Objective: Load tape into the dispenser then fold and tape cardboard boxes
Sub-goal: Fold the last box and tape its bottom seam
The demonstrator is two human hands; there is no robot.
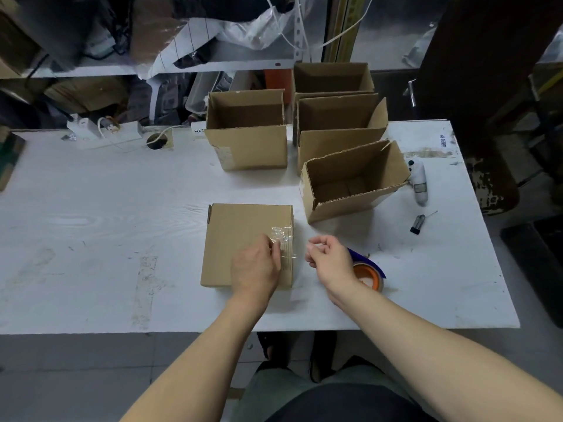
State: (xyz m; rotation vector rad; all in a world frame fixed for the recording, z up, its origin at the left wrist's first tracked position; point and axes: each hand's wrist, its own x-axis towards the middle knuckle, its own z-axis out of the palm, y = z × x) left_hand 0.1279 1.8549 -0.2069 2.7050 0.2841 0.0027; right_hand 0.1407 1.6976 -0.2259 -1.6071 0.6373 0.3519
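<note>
A closed cardboard box lies on the white table in front of me, with crinkled clear tape stuck near its right edge. My left hand rests on the box, fingertips pressing on the tape. My right hand hovers just right of the box, fingers loosely curled and holding nothing that I can make out. Behind my right wrist lies the blue tape dispenser with an orange-cored roll in it, partly hidden by the wrist.
Several open boxes stand behind: one tilted at right, one at centre, two stacked far right. A white device and a small black clip lie right. A power strip sits far left.
</note>
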